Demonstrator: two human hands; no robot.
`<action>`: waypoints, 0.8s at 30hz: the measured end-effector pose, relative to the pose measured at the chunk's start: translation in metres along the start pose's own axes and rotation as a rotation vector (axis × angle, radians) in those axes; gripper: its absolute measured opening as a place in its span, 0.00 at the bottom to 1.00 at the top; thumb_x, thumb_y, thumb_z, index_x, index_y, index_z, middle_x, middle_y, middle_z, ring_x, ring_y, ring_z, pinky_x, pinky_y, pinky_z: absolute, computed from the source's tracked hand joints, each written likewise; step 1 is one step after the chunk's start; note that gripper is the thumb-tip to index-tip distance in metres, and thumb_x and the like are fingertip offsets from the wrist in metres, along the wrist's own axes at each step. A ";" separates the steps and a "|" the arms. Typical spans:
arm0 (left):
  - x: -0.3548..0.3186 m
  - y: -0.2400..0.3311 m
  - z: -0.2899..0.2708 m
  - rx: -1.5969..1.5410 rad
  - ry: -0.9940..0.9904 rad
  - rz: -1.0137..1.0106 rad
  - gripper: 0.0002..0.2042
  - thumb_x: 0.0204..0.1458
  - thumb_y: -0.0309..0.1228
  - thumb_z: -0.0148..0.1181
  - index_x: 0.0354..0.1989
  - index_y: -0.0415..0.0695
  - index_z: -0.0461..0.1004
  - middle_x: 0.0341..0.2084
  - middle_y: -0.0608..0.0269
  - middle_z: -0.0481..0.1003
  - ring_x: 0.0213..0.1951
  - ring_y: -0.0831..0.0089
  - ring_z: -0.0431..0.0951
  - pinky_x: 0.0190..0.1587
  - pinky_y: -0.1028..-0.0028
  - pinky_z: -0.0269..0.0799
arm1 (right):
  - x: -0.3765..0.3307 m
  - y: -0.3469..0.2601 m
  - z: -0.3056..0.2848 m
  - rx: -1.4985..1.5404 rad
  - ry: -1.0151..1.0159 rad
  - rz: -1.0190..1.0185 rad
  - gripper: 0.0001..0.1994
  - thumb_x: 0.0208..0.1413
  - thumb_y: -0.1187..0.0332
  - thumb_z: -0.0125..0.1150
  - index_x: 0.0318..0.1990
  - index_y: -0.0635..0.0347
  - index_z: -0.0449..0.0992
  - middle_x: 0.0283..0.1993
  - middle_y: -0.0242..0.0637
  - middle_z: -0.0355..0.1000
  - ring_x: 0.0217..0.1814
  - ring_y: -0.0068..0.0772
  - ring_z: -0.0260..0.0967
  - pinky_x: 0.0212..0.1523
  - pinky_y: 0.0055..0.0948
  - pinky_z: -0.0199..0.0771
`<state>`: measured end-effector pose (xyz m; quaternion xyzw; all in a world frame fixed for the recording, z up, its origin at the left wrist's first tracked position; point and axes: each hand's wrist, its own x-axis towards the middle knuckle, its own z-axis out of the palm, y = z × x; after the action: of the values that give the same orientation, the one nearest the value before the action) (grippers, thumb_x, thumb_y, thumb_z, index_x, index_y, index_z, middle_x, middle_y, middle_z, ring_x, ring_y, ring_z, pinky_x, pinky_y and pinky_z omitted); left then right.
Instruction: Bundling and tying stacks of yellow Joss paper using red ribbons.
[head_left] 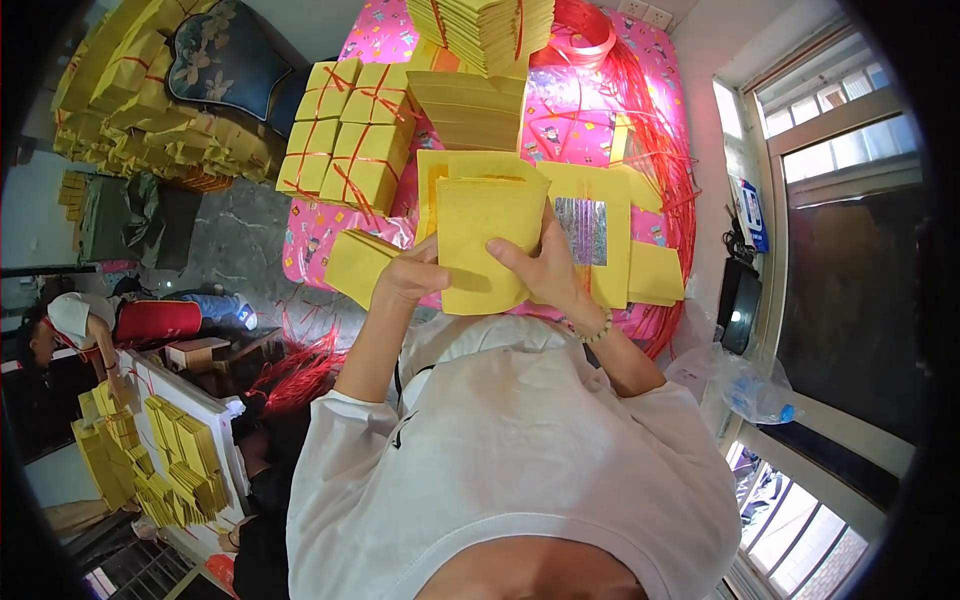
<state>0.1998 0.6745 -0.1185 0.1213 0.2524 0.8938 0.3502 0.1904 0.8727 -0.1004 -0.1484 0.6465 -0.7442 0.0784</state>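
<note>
Holding: our left grip (pixel 412 274) and right grip (pixel 555 265), both clamped on a yellow paper stack (pixel 482 220) above the pink counter (pixel 304 250).
Tied bundles (pixel 350 145): four beyond our left, apparently done.
Loose stack (pixel 465 118): seemingly left untied, red ribbon (pixel 680 200) rightward.

A dark blue chair back with a pale floral pattern (pixel 222 58) stands near the upper left, above a grey marbled floor (pixel 235 225). A dark green draped cloth (pixel 125 218) lies beside that floor. At the left, a co-worker in a white top and red garment (pixel 155 320) leans by a white counter (pixel 200 393). To the right, a clear crumpled plastic bag (pixel 745 388) sits below a black boxy object (pixel 738 300), near a metal-framed window (pixel 845 145).
</note>
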 end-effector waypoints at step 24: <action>0.036 0.035 0.049 1.293 0.351 -0.136 0.13 0.49 0.37 0.61 0.30 0.37 0.76 0.22 0.60 0.76 0.26 0.80 0.72 0.32 0.75 0.67 | 0.001 -0.028 -0.010 -0.979 -0.001 -0.160 0.32 0.39 0.59 0.68 0.52 0.60 0.62 0.42 0.44 0.69 0.39 0.48 0.70 0.35 0.40 0.72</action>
<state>0.1731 0.6949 -0.0574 0.1432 0.7971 0.5452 0.2165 0.1886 0.8866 -0.0741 -0.2171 0.9066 -0.3571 -0.0577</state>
